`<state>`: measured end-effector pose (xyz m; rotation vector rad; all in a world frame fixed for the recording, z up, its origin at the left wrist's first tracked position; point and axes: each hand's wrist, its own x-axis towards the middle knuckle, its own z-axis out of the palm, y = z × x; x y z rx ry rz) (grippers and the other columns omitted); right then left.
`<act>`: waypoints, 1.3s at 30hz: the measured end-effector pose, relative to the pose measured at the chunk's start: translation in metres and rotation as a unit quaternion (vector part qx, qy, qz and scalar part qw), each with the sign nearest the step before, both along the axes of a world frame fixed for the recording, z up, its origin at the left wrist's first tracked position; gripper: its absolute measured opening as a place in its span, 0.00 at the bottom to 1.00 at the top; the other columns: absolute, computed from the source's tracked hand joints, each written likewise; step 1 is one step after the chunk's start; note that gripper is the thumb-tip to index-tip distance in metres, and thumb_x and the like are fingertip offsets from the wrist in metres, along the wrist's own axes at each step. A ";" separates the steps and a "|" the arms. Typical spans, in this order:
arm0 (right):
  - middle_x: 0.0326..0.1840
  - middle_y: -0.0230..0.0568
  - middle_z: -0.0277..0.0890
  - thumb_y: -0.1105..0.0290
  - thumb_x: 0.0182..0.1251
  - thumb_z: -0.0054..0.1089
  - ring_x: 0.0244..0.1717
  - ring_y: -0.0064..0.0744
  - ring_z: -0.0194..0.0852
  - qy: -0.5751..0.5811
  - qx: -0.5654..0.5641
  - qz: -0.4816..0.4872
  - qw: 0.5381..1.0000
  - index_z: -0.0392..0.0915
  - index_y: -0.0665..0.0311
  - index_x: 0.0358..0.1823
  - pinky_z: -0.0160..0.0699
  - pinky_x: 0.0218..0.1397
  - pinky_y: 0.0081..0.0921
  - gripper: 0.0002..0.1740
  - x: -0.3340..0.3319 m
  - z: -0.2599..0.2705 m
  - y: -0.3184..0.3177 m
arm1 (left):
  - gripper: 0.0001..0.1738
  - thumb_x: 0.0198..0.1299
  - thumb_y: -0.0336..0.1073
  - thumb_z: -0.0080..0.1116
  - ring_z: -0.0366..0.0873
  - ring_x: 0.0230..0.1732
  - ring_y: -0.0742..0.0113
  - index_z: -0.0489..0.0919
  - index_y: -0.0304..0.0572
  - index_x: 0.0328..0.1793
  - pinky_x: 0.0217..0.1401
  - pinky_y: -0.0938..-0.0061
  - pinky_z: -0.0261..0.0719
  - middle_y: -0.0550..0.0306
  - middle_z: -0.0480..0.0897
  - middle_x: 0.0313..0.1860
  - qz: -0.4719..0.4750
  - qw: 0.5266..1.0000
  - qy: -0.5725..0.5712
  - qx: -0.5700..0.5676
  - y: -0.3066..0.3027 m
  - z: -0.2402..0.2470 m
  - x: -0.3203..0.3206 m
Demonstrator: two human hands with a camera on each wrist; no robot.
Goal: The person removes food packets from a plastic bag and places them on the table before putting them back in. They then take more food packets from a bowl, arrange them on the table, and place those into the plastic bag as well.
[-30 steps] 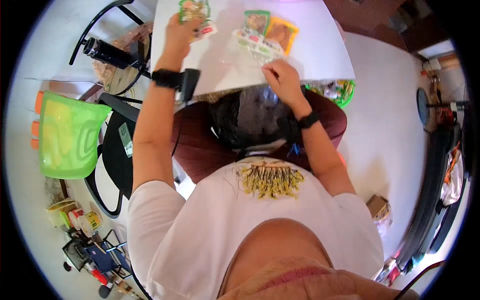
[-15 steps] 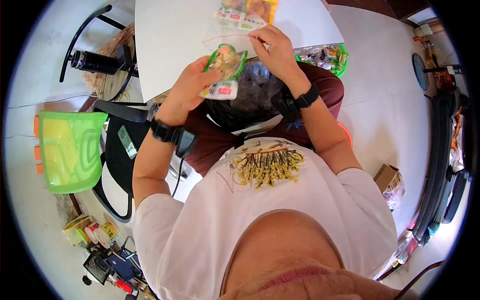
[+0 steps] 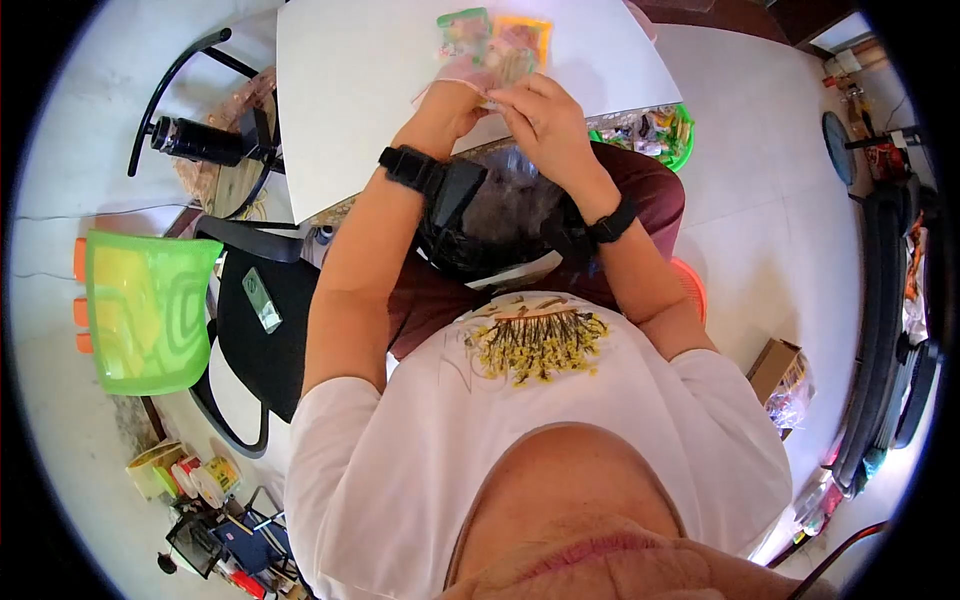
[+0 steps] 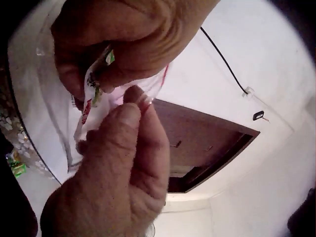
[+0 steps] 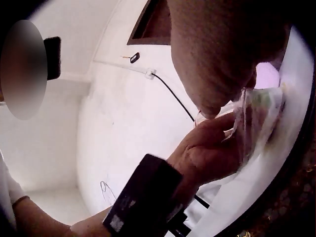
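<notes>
My left hand [image 3: 450, 108] reaches into the mouth of a clear bag [image 3: 464, 70] with a red seal line. In the left wrist view that hand [image 4: 123, 39] grips a small printed packet [image 4: 91, 94]. My right hand [image 3: 550, 125] pinches the bag's edge between thumb and finger; the right wrist view shows this hand [image 5: 222, 54] above the bag [image 5: 247, 128]. A green-edged packet [image 3: 464, 28] and a yellow-edged packet [image 3: 528, 34] lie beyond, and whether both are inside the bag I cannot tell.
White table [image 3: 350, 110] under the hands. A dark plastic bag [image 3: 490, 225] sits between the legs. At the right table edge stands a green basket [image 3: 683, 140] of small wrappers. A chair with a phone [image 3: 262, 300] is to the left, a cardboard box [image 3: 775, 368] to the right.
My left hand brought the green-edged packet from the table's far left toward the bag, then into its mouth. My right hand has stayed at the bag's edge, its fingers now close to the left hand.
</notes>
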<state>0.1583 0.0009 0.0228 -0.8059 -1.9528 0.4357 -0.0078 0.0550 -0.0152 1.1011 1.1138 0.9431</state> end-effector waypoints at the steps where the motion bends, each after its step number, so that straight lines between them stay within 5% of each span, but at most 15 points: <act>1: 0.31 0.39 0.72 0.72 0.56 0.57 0.35 0.43 0.72 0.010 -0.004 0.000 1.000 0.80 0.58 0.39 0.73 0.36 0.33 0.09 -0.001 0.001 -0.002 | 0.25 0.57 0.37 0.54 0.76 0.48 0.59 0.68 0.50 0.62 0.48 0.68 0.75 0.51 0.76 0.52 0.008 1.000 -0.007 0.016 0.017 -0.013 0.002; 8: 0.29 0.39 0.71 0.73 0.56 0.58 0.34 0.42 0.72 0.036 -0.014 0.001 0.999 0.79 0.60 0.37 0.73 0.35 0.33 0.07 0.000 -0.007 0.000 | 0.23 0.62 0.23 0.43 0.75 0.52 0.59 0.63 0.41 0.64 0.48 0.68 0.79 0.47 0.67 0.60 0.108 0.961 -0.240 0.086 0.010 0.022 0.040; 11: 0.29 0.39 0.71 0.72 0.56 0.58 0.34 0.42 0.72 0.021 -0.027 0.003 0.999 0.79 0.61 0.36 0.73 0.34 0.33 0.06 0.002 -0.011 0.001 | 0.25 0.59 0.20 0.46 0.76 0.50 0.58 0.62 0.40 0.64 0.45 0.71 0.81 0.45 0.70 0.56 0.179 0.961 -0.187 0.094 0.006 0.012 0.040; 14: 0.29 0.39 0.71 0.72 0.57 0.58 0.34 0.42 0.72 0.023 -0.031 0.008 0.999 0.79 0.61 0.36 0.73 0.34 0.33 0.06 0.003 -0.013 0.002 | 0.10 0.56 0.24 0.51 0.79 0.26 0.66 0.75 0.34 0.44 0.23 0.74 0.77 0.51 0.79 0.32 0.233 0.960 -0.133 0.083 0.008 -0.006 0.037; 17: 0.29 0.39 0.71 0.72 0.56 0.58 0.34 0.41 0.72 0.017 -0.012 0.014 1.000 0.79 0.61 0.36 0.73 0.34 0.33 0.06 0.002 -0.014 0.001 | 0.06 0.58 0.25 0.49 0.79 0.24 0.67 0.73 0.31 0.39 0.21 0.76 0.76 0.50 0.80 0.28 0.254 0.951 -0.176 0.004 0.005 0.007 0.042; 20: 0.30 0.39 0.72 0.72 0.56 0.58 0.35 0.42 0.73 0.019 -0.009 0.013 1.000 0.79 0.60 0.36 0.73 0.34 0.33 0.06 0.002 -0.014 0.000 | 0.25 0.63 0.25 0.45 0.79 0.31 0.64 0.60 0.43 0.68 0.28 0.74 0.80 0.52 0.76 0.36 0.160 0.986 0.029 0.036 0.016 0.009 0.033; 23: 0.31 0.40 0.72 0.72 0.55 0.58 0.36 0.43 0.73 0.001 -0.007 0.003 1.000 0.78 0.60 0.37 0.73 0.36 0.34 0.08 0.006 -0.015 0.000 | 0.22 0.64 0.29 0.46 0.79 0.33 0.65 0.64 0.44 0.65 0.30 0.74 0.80 0.54 0.76 0.35 0.168 0.984 -0.032 0.041 0.014 0.007 0.032; 25: 0.32 0.39 0.72 0.72 0.54 0.59 0.37 0.43 0.72 -0.036 0.013 -0.011 0.999 0.78 0.60 0.37 0.73 0.37 0.35 0.08 0.008 -0.016 0.003 | 0.22 0.64 0.29 0.47 0.80 0.34 0.66 0.65 0.43 0.65 0.33 0.75 0.80 0.53 0.78 0.39 0.121 0.968 0.155 0.155 0.010 -0.004 0.023; 27: 0.32 0.38 0.72 0.73 0.51 0.59 0.37 0.43 0.72 -0.035 0.025 -0.005 0.999 0.78 0.60 0.37 0.73 0.37 0.34 0.09 0.008 -0.014 -0.003 | 0.20 0.64 0.30 0.47 0.80 0.36 0.67 0.67 0.41 0.63 0.36 0.75 0.80 0.52 0.79 0.42 0.124 0.968 0.144 0.165 -0.014 -0.019 0.017; 29: 0.31 0.38 0.71 0.74 0.50 0.60 0.37 0.43 0.71 -0.044 0.018 -0.005 0.999 0.77 0.59 0.36 0.73 0.38 0.34 0.09 0.009 -0.018 -0.005 | 0.17 0.63 0.30 0.48 0.80 0.37 0.68 0.71 0.38 0.58 0.38 0.76 0.80 0.52 0.80 0.46 0.183 0.976 -0.068 0.095 -0.058 0.009 0.025; 32: 0.33 0.39 0.71 0.75 0.48 0.62 0.38 0.42 0.71 -0.044 0.026 -0.017 0.999 0.77 0.59 0.34 0.73 0.38 0.34 0.10 0.011 -0.026 -0.007 | 0.13 0.63 0.29 0.50 0.80 0.36 0.70 0.75 0.35 0.52 0.38 0.77 0.79 0.52 0.81 0.45 0.123 0.979 0.127 0.101 -0.104 0.004 0.010; 35: 0.38 0.40 0.71 0.74 0.46 0.63 0.41 0.43 0.70 -0.030 0.034 -0.041 0.998 0.77 0.59 0.33 0.73 0.41 0.34 0.10 0.012 -0.029 -0.015 | 0.11 0.61 0.28 0.52 0.79 0.35 0.72 0.78 0.36 0.49 0.35 0.79 0.78 0.54 0.83 0.39 0.093 0.979 0.177 0.045 -0.146 0.021 -0.003; 39: 0.46 0.40 0.70 0.73 0.45 0.65 0.50 0.45 0.67 -0.063 0.068 -0.038 0.995 0.77 0.58 0.35 0.71 0.48 0.34 0.13 0.021 -0.034 -0.025 | 0.09 0.56 0.26 0.57 0.79 0.34 0.67 0.81 0.41 0.42 0.33 0.76 0.76 0.54 0.82 0.35 0.136 0.854 0.401 0.303 -0.158 0.022 -0.033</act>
